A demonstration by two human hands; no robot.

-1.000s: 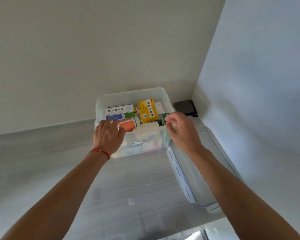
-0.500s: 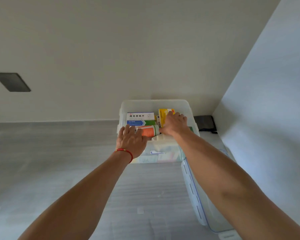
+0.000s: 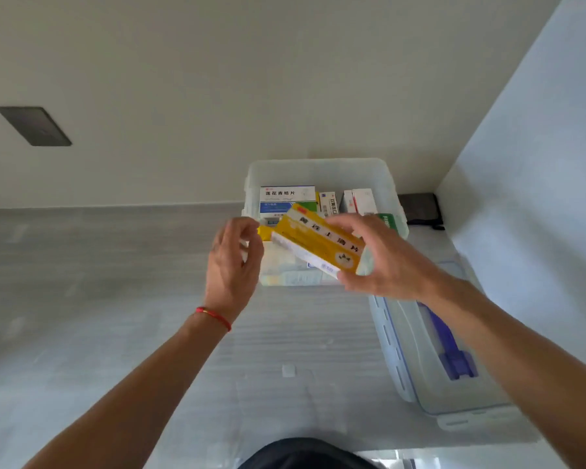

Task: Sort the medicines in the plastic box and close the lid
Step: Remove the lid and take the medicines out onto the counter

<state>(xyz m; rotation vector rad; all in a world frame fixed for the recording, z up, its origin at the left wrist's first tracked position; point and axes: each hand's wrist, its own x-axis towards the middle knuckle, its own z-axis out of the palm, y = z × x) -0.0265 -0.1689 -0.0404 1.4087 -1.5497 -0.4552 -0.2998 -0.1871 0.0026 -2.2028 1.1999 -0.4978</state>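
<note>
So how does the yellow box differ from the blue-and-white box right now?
The yellow box is lifted out and gripped by the right hand; the blue-and-white box sits inside the plastic box, untouched. The yellow box is tilted on a diagonal; the blue-and-white box stands level with its printed face showing. The yellow box is mostly yellow with a white edge; the other is white over blue. Both are rectangular medicine cartons.
</note>
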